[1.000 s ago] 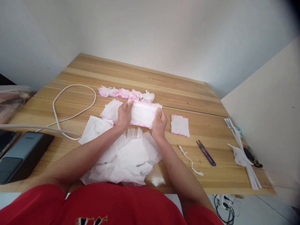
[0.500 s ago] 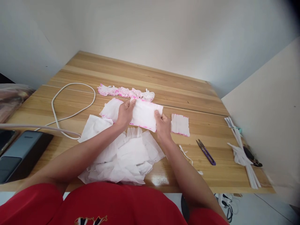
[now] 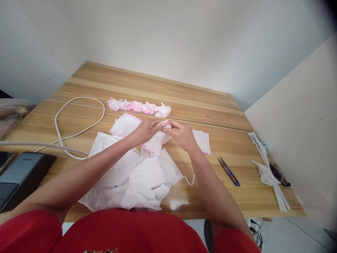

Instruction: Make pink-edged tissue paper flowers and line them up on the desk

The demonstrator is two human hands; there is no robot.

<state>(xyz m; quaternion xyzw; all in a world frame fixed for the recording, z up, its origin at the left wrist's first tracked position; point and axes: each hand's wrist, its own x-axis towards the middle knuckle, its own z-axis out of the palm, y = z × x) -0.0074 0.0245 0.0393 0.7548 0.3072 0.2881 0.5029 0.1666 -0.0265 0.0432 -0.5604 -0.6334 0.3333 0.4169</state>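
A white tissue sheet with pink-coloured edges (image 3: 155, 143) hangs from both my hands, its upper edge bunched between the fingers. My left hand (image 3: 150, 129) pinches it from the left and my right hand (image 3: 181, 132) from the right, fingertips nearly meeting. Beneath and nearer to me lies a loose heap of plain white sheets (image 3: 139, 179). To the left rests a pink-edged sheet (image 3: 125, 123), partly behind my left hand. Another pink-edged sheet (image 3: 202, 140) lies right of my right hand, partly covered by it. Beyond my hands sits a row of gathered pink-and-white tissue flowers (image 3: 139, 106).
Purple thread snips (image 3: 229, 172) lie on the wooden table (image 3: 168, 84) at right, near a bundle of white strips (image 3: 268, 175). A short white tie (image 3: 190, 180) rests by the heap. At left are a looped white cable (image 3: 79, 133) and a grey power bank (image 3: 26, 175).
The sheet was stretched flat between my hands; now it is bunched at its top. My right hand moved left toward my left hand, and more of the right-hand table side shows differently framed.
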